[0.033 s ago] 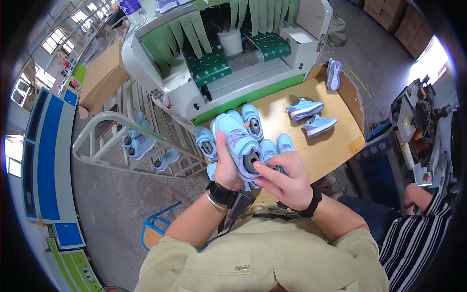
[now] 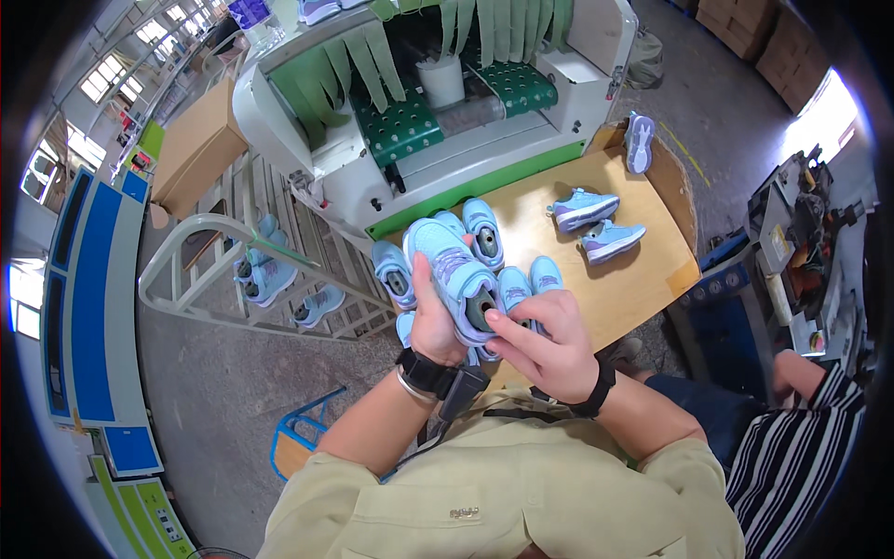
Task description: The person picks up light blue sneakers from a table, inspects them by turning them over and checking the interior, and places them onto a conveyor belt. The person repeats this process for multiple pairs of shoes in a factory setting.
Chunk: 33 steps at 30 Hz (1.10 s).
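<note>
A light blue and lilac sneaker (image 2: pixel 454 265) is held up in front of me, toe pointing away and heel toward my chest. My left hand (image 2: pixel 436 317) grips it along its left side, thumb up against the upper. With bent fingers, my right hand (image 2: pixel 554 349) pinches the heel collar; the index fingertip is at the opening. Inside sits a dark grey shoe last (image 2: pixel 479 309). Around and beneath it, more such sneakers stand on the table, among them a left one (image 2: pixel 395 274) and a far one (image 2: pixel 482 231), both with lasts in them.
Two sneakers (image 2: pixel 596 224) lie on the tan tabletop (image 2: pixel 643 279), another leans at its far right corner. Beyond stands a white and green machine (image 2: pixel 484 140) with strip curtains. A metal rack (image 2: pixel 242 307) with sneakers is at left, a blue-framed stool (image 2: pixel 296 438) below. A person in stripes (image 2: pixel 792 456) sits right.
</note>
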Each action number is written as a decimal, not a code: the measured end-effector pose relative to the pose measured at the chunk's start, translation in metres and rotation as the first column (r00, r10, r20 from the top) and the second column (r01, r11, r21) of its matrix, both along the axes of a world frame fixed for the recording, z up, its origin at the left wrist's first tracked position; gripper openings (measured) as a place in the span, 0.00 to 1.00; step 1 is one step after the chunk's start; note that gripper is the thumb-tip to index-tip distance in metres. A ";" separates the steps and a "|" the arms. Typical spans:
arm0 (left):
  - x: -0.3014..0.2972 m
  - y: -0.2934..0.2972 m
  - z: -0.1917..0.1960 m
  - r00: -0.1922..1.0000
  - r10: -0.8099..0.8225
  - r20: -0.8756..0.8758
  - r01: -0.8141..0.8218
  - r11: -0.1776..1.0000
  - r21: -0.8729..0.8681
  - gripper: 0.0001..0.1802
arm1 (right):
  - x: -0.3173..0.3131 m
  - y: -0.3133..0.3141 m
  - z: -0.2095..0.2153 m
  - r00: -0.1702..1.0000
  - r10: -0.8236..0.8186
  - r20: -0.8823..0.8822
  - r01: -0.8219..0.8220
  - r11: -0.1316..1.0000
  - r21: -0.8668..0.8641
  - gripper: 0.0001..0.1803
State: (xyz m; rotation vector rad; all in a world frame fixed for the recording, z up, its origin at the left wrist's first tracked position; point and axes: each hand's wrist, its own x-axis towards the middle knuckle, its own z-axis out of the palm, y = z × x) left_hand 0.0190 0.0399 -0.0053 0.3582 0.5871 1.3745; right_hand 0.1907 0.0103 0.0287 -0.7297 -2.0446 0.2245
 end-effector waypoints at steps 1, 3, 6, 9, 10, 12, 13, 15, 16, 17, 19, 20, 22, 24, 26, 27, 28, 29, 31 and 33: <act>0.005 0.001 -0.001 0.997 0.074 -0.020 -0.075 0.997 -0.022 0.44 | -0.002 0.001 -0.002 0.999 -0.022 0.031 0.020 0.998 0.053 0.22; 0.007 0.002 0.000 0.987 0.153 -0.047 -0.155 0.988 -0.021 0.46 | -0.003 0.005 -0.007 1.000 -0.019 0.017 0.017 0.992 0.123 0.21; 0.006 -0.005 0.003 0.987 0.160 -0.029 -0.160 0.987 0.024 0.46 | 0.005 0.007 -0.012 0.997 0.063 0.048 -0.070 0.985 0.156 0.23; 0.002 -0.004 0.016 0.989 0.149 0.007 -0.149 0.988 0.046 0.47 | 0.004 0.003 -0.010 0.987 0.091 -0.130 -0.110 0.984 -0.142 0.34; 0.003 -0.003 0.021 0.991 0.136 -0.006 -0.136 0.989 0.051 0.47 | 0.003 0.000 -0.009 0.973 0.062 -0.222 -0.126 0.949 -0.288 0.40; -0.004 0.000 0.011 0.999 0.004 -0.038 -0.001 0.998 0.068 0.47 | -0.012 0.014 -0.005 0.945 0.128 -0.299 -0.257 0.859 -0.442 0.51; 0.001 0.004 0.018 0.993 -0.087 -0.081 0.087 0.996 -0.002 0.44 | -0.017 0.022 -0.004 0.931 0.150 -0.333 -0.312 0.802 -0.509 0.57; 0.005 0.010 0.027 0.919 -0.002 -0.393 0.083 0.978 0.190 0.39 | -0.019 0.029 -0.006 0.908 0.050 -0.416 -0.304 0.762 -0.572 0.56; -0.002 0.016 0.026 0.857 0.005 -0.516 0.147 0.956 0.253 0.34 | -0.017 0.034 -0.002 0.842 0.000 -0.539 -0.389 0.693 -0.607 0.53; -0.005 0.015 0.031 0.763 0.054 -0.644 0.136 0.960 0.243 0.33 | -0.011 0.038 0.000 0.763 -0.061 -0.643 -0.477 0.618 -0.624 0.52; -0.007 0.006 0.051 0.520 0.139 -0.843 0.107 0.968 0.226 0.32 | 0.005 0.047 -0.001 0.911 -0.085 -0.404 -0.173 0.811 -0.559 0.49; -0.010 0.004 0.062 0.573 0.133 -0.809 0.137 0.957 0.255 0.22 | 0.009 0.050 -0.001 0.935 -0.128 -0.331 -0.066 0.854 -0.516 0.49; -0.007 -0.005 0.071 0.592 -0.036 -0.805 0.269 0.951 0.155 0.14 | 0.013 0.052 0.004 0.957 -0.179 -0.229 0.079 0.918 -0.388 0.50; 0.002 -0.009 0.073 0.670 -0.120 -0.733 0.326 0.934 0.145 0.08 | 0.015 0.049 0.006 0.959 -0.192 -0.208 0.102 0.920 -0.378 0.50; 0.007 -0.005 0.076 0.694 -0.190 -0.695 0.377 0.917 0.126 0.07 | 0.014 0.045 0.007 0.957 -0.187 -0.223 0.093 0.923 -0.374 0.51; 0.008 -0.004 0.076 0.703 -0.224 -0.675 0.403 0.908 0.118 0.07 | 0.013 0.042 0.007 0.962 -0.187 -0.200 0.106 0.928 -0.357 0.51; 0.011 -0.004 0.074 0.700 -0.244 -0.671 0.417 0.902 0.107 0.09 | 0.013 0.040 0.006 0.965 -0.192 -0.178 0.123 0.933 -0.337 0.51; 0.011 -0.004 0.074 0.686 -0.242 -0.687 0.415 0.904 0.096 0.09 | 0.013 0.038 0.006 0.968 -0.198 -0.155 0.141 0.938 -0.317 0.51; 0.013 -0.005 0.076 0.653 -0.242 -0.717 0.417 0.906 0.074 0.09 | 0.010 0.035 0.007 0.961 -0.206 -0.183 0.136 0.933 -0.334 0.51; 0.014 -0.005 0.078 0.650 -0.238 -0.722 0.421 0.903 0.081 0.09 | 0.011 0.032 0.008 0.959 -0.225 -0.174 0.158 0.930 -0.331 0.50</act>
